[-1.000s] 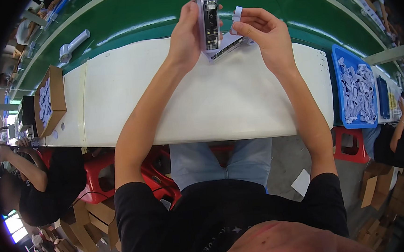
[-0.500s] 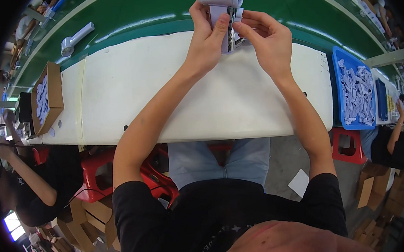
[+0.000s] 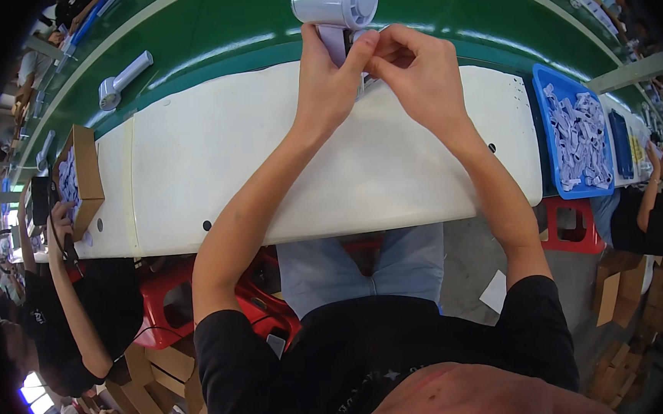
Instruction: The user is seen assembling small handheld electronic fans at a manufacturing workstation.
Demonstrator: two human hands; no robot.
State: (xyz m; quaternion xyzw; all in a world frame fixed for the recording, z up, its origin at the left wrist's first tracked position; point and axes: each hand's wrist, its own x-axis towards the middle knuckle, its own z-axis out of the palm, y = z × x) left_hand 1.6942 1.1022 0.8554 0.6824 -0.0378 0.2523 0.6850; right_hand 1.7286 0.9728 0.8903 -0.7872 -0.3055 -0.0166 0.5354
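A pale lilac handheld fan point(image 3: 326, 1) is held up at the far edge of the white work surface, its round head uppermost and its grille facing right. My left hand point(image 3: 328, 80) is closed around the handle, thumb along the near side. Dark inner parts show in a gap along the handle. Pinched together against the handle's right side are the fingers of my right hand point(image 3: 419, 70); whatever lies between the fingertips is hidden. Both hands cover the lower handle.
On the green belt point(image 3: 219, 30) at the left lies another handheld fan point(image 3: 124, 81). A blue tray point(image 3: 611, 157) of small pale parts stands right, a cardboard box point(image 3: 89, 174) of similar parts left. At the left, a co-worker's hand point(image 3: 60, 226) is beside that box.
The fan and both my hands have shifted left, and its head has turned so that the grille shows more. My right fingers have closed tighter. The left co-worker's hand has moved to the box.
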